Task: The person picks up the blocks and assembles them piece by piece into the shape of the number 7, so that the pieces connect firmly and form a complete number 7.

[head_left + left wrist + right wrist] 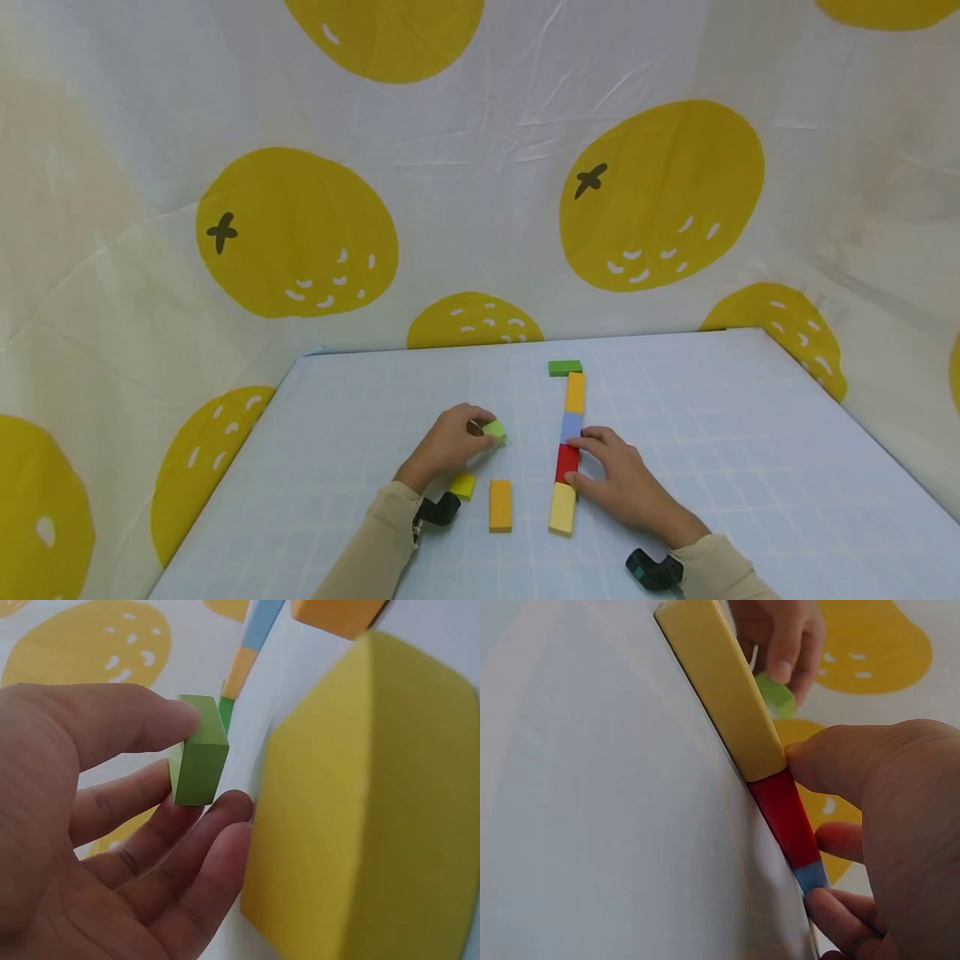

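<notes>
Row of flat wooden blocks (567,454) runs lengthwise away from the person down the middle of the pale gridded desk (750,467): pale yellow block (562,508) nearest, then red block (567,463), light blue block (572,427), orange block (575,392). A dark green block (565,367) lies crosswise at the far end, seemingly touching.

Right hand (622,483) lies against the row's right flank, thumb at the seam of pale yellow and red, fingertips at the red and blue; fingers bent lightly, pressing rather than gripping.

Left hand (448,443) is off to the left of the row, apart from it, pinching a small light green wooden cube (494,430) between thumb and fingers, just above the desk. In the left wrist view the cube (199,752) sits at the fingertips, palm open beneath.

Loose pieces near the left wrist: a small yellow cube (462,485) and a second orange flat block (500,505), its long axis parallel to the row.

Judgement: the green cube lies left of the row, level with the blue block; the left hand is the one carrying it, the right the nearer to the row.
</notes>
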{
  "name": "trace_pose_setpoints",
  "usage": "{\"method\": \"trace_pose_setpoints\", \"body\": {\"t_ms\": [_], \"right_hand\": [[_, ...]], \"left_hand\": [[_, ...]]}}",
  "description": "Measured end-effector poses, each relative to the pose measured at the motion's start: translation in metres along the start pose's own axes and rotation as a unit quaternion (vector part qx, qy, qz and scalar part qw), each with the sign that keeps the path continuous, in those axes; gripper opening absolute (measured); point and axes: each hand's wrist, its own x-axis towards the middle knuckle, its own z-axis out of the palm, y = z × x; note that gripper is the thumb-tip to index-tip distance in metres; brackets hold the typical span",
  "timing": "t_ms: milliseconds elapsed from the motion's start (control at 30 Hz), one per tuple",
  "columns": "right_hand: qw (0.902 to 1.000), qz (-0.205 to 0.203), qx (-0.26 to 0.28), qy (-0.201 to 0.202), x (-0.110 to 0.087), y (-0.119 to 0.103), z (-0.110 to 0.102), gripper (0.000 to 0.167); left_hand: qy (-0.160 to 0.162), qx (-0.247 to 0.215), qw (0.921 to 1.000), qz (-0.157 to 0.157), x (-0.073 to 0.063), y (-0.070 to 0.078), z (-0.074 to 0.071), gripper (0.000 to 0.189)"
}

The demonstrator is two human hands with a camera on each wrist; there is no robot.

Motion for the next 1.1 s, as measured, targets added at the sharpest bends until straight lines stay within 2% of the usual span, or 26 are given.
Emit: {"method": "trace_pose_setpoints", "body": {"t_ms": [500, 733, 1100], "right_hand": [[0.9999, 0.014, 0.0, -0.004, -0.0008, -0.0034, 0.0, 0.055], [0.9999, 0.012, 0.0, 0.001, -0.0009, -0.0047, -0.0001, 0.053], [1.0, 0.004, -0.007, 0.0, -0.0026, -0.0062, -0.0007, 0.055]], "left_hand": [[0.012, -0.014, 0.9996, 0.021, -0.0047, 0.0043, -0.0012, 0.03], [0.005, -0.028, 0.9996, 0.008, -0.0053, 0.0067, -0.0017, 0.029], [0.004, -0.037, 0.9992, 0.011, -0.004, 0.0024, 0.0008, 0.031]]}}
